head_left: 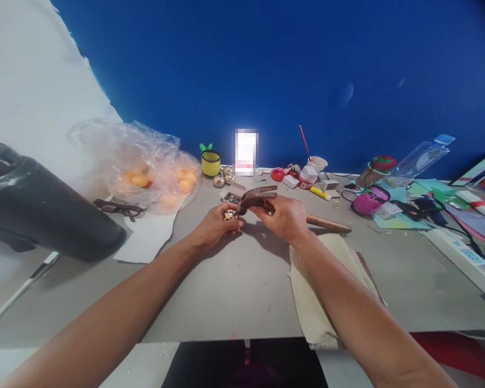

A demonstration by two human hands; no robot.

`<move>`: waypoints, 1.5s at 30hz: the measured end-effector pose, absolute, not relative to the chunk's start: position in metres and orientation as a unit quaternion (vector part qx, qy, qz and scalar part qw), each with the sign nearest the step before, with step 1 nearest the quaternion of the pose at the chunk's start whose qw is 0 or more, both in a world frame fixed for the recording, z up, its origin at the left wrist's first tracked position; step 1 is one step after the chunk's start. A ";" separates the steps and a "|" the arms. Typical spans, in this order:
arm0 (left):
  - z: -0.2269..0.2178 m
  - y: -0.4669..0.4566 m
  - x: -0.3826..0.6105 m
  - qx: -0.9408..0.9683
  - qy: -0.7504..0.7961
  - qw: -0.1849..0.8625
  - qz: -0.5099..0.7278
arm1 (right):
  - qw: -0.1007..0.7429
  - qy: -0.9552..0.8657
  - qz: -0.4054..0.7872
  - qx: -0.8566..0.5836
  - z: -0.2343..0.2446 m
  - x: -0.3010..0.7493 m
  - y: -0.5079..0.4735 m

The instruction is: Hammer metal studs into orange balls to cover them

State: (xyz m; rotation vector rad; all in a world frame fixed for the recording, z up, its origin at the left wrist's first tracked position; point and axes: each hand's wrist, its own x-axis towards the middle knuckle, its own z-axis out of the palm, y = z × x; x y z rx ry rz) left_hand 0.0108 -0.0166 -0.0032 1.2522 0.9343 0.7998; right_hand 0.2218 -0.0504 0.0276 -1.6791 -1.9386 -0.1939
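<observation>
Low over the middle of the table, my left hand (215, 226) is closed around a small round ball (230, 215) with a shiny gold, white and dark pattern. My right hand (286, 216) grips a claw hammer (329, 221) close to its head. The wooden handle sticks out to the right, past the hand. The hammer's striking face is right beside the ball; whether they touch I cannot tell. Just behind my left hand lies a small dark speckled piece (231, 198). Several similar shiny balls (219, 181) sit further back.
A black cylinder (52, 199), eyeglasses (119, 207) and a plastic bag (145, 161) of orange items stand left. At the back are a yellow pot (210, 163) and a paper cup (317, 163). A cream cloth (313, 291) lies under my right forearm; a power strip (461, 258) is right.
</observation>
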 end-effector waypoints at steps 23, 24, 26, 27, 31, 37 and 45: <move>0.010 -0.025 0.013 0.647 0.434 0.550 0.300 | 0.317 -0.734 -0.075 -0.596 0.032 0.218 -0.055; 0.010 -0.025 0.013 0.643 0.436 0.553 0.301 | 0.315 -0.737 -0.075 -0.593 0.031 0.218 -0.055; 0.009 -0.025 0.014 0.636 0.438 0.557 0.306 | 0.309 -0.744 -0.072 -0.588 0.031 0.218 -0.056; 0.009 -0.025 0.014 0.633 0.438 0.557 0.311 | 0.306 -0.747 -0.069 -0.586 0.031 0.217 -0.056; 0.008 -0.025 0.014 0.636 0.435 0.555 0.315 | 0.298 -0.747 -0.061 -0.592 0.032 0.216 -0.057; 0.007 -0.025 0.013 0.647 0.447 0.537 0.305 | 0.293 -0.740 -0.055 -0.604 0.035 0.219 -0.055; 0.005 -0.022 0.013 0.618 0.434 0.573 0.318 | 0.294 -0.743 -0.059 -0.599 0.032 0.218 -0.055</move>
